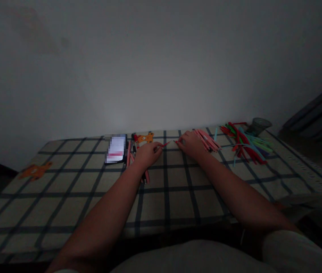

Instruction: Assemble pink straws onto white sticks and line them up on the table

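My left hand [147, 152] pinches a thin red stick [166, 144] that points right, toward my other hand. My right hand [191, 143] grips a bundle of pink sticks [206, 139] that fans out to the right, and its fingertips hold a small red tip close to the left hand's stick. Both hands rest on a checked tablecloth [166, 189] near the table's far edge. Under my left wrist lie a few pink and dark pens [145, 176].
A lit phone [116, 148] lies left of my left hand. An orange bear print [145, 138] sits behind it, another [36, 170] at far left. A heap of red, green and blue strips [246, 146] and a dark cup [259, 125] are at the far right. Wall behind.
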Tool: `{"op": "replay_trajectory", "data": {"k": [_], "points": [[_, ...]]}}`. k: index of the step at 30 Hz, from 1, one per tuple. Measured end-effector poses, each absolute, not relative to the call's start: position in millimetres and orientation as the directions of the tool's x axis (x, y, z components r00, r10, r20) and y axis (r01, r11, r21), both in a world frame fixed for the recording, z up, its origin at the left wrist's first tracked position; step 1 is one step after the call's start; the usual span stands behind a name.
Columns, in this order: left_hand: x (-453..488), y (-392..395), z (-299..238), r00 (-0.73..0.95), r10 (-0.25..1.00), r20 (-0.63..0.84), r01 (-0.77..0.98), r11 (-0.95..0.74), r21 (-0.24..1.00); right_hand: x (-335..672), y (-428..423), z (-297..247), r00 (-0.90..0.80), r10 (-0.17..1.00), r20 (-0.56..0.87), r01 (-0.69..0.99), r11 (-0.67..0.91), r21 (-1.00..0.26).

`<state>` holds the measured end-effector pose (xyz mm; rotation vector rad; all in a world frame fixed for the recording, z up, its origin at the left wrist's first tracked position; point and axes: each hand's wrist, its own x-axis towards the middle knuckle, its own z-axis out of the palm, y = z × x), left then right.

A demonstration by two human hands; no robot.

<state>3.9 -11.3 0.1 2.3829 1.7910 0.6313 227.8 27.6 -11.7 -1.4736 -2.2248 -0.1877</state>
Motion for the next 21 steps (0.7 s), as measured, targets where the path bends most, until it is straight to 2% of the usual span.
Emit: {"op": "replay_trajectory", "data": {"k": [3, 6, 13, 16, 21], "points": [[3.5, -10.8, -1.6, 0.226, 0.938, 0.264, 0.898, -0.305, 0.317, 227.0, 26.0, -6.7, -0.377, 0.77, 0.515, 0.838, 0.521, -0.165], [2.5, -9.3, -4.5, 0.273, 0.921, 0.279, 0.882, -0.355, 0.31, 222.9, 23.1, -6.9, -0.473, 0.706, 0.528, 0.778, 0.615, -0.126], [1.6, -6.6, -7.8, 0.357, 0.882, 0.309, 0.851, -0.443, 0.281, 215.6, 19.8, -14.6, -0.548, 0.69, 0.473, 0.754, 0.653, -0.079], [2.0, -5.9, -8.8, 0.31, 0.89, 0.335, 0.851, -0.417, 0.318, 218.9, 20.6, -10.8, -0.534, 0.696, 0.48, 0.765, 0.64, -0.078], [-2.3, -0.4, -12.5, 0.124, 0.888, 0.442, 0.853, -0.323, 0.41, 230.4, 22.7, -2.1, -0.419, 0.738, 0.529, 0.836, 0.541, -0.092]]}}
